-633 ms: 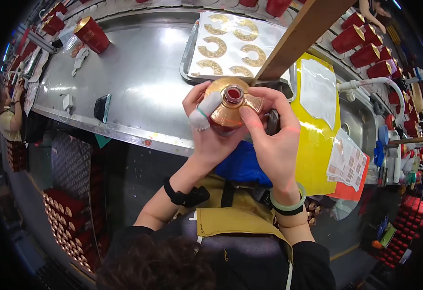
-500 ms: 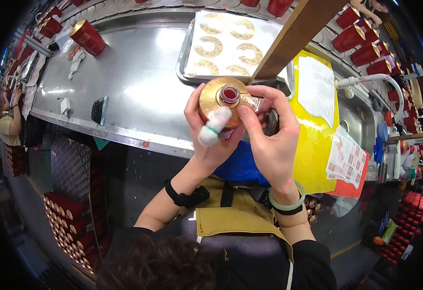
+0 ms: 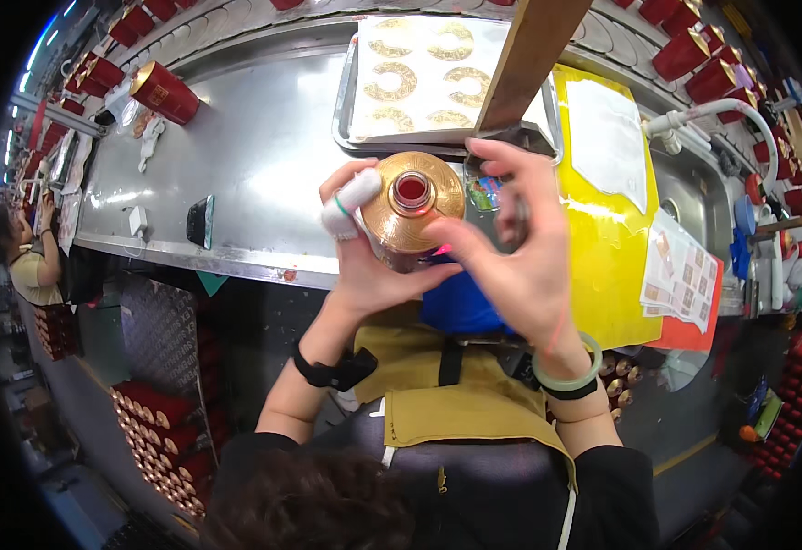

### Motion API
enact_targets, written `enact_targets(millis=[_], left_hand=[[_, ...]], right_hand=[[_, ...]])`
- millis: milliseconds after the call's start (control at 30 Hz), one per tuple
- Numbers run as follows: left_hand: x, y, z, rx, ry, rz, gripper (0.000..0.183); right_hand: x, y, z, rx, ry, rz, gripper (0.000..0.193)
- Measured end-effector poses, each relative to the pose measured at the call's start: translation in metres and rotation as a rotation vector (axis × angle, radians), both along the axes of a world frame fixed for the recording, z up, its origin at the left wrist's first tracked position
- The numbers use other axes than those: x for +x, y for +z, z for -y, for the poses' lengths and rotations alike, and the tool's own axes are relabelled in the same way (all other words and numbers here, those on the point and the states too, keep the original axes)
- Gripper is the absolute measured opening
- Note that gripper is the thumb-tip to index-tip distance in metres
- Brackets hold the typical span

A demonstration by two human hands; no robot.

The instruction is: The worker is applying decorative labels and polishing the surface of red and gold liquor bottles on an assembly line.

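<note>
My left hand (image 3: 362,275) wraps round a bottle and holds it upright over the bench's front edge. A gold ring-shaped label (image 3: 443,186) covers the shoulder of the bottle, round a clear neck (image 3: 411,192) with dark red inside. White wrapping (image 3: 355,197) with a green band covers one finger of that hand. My right hand (image 3: 537,257) is at the bottle's right side, its fingers spread and partly blurred. Its thumb reaches to the label's edge; whether it touches cannot be told. Beyond the bottle, a white sheet (image 3: 422,96) carries several gold C-shaped labels (image 3: 373,82) in a metal tray.
A wooden post (image 3: 531,64) rises beside the tray. Right of my hands lie a yellow board (image 3: 593,275), printed sheets (image 3: 685,275) and a sink (image 3: 708,197). On the steel bench (image 3: 263,174) stand a red container (image 3: 164,93) and a phone-like dark object (image 3: 201,222). Another person (image 3: 39,257) works far left.
My right hand has come off the bottle's right side and opened its fingers. The bottle has shifted slightly left, and the wrapped finger has moved from its front to its left side.
</note>
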State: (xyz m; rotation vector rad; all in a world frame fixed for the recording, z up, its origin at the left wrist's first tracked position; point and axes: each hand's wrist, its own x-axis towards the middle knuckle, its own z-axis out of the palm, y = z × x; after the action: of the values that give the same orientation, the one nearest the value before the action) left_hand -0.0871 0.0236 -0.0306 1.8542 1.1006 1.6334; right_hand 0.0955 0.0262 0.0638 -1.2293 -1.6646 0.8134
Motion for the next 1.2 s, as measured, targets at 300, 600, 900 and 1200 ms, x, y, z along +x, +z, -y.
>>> enact_targets(millis=[300, 600, 900, 1200], left_hand=[[0.027, -0.002, 0.013, 0.047, 0.222, -0.077, 0.087], [0.017, -0.004, 0.013, 0.071, 0.143, -0.072, 0.086], [-0.016, 0.033, 0.000, -0.253, -0.375, 0.288, 0.077], [0.012, 0.050, 0.010, -0.457, -0.274, 0.795, 0.046]], right_hand=[[-0.020, -0.019, -0.002, -0.130, 0.172, -0.202, 0.071], [-0.018, -0.011, 0.002, -0.223, 0.152, -0.279, 0.062], [0.006, -0.015, -0.003, -0.299, 0.173, -0.336, 0.042], [-0.014, -0.025, -0.007, -0.387, 0.150, -0.500, 0.048]])
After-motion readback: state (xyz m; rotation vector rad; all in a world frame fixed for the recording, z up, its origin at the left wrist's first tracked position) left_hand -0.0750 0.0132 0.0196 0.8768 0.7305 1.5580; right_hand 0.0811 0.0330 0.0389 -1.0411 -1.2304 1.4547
